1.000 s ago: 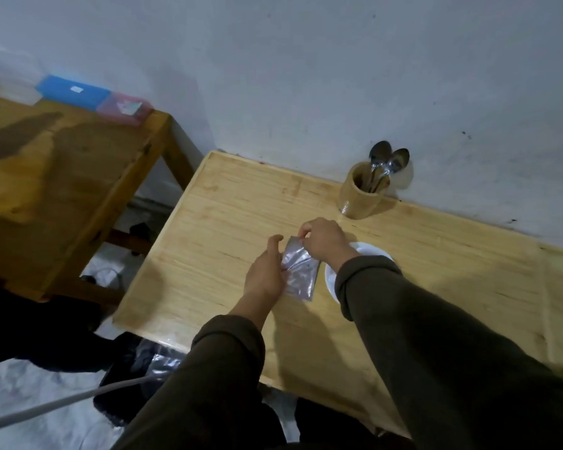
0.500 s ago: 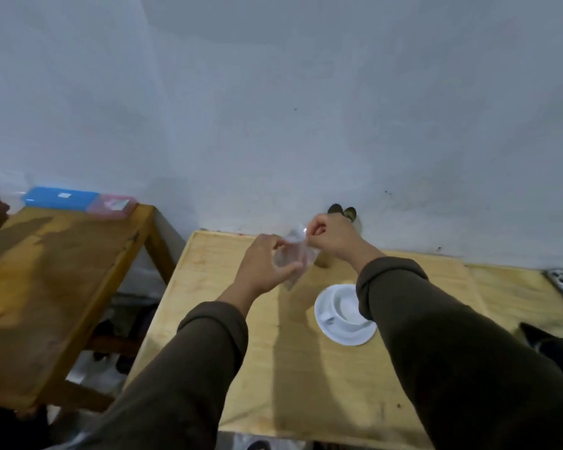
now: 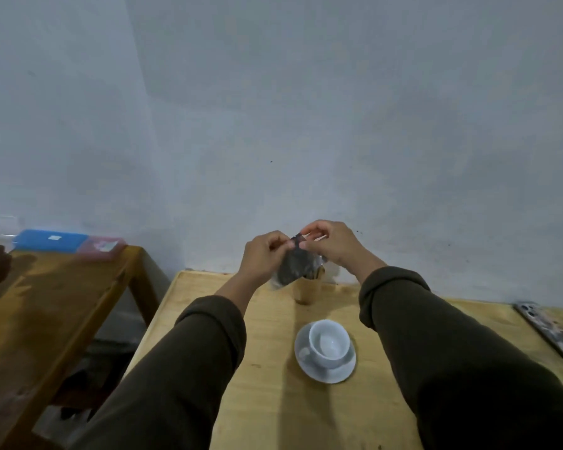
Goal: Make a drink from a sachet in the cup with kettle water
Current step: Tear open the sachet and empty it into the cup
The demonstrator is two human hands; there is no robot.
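both hands closed on sachet (image 3: 294, 263) top edge, left hand (image 3: 264, 254) and right hand (image 3: 330, 243) pinching, held high at 12 o'clock of cup (image 3: 329, 343). risk: sudden tear, powder spilling outside empty cup.

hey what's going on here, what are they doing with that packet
A person holds a small sachet up with both hands, left hand and right hand pinching its top edge as if to tear it open. Below, an empty white cup sits on a saucer on the wooden table. No kettle is in view.
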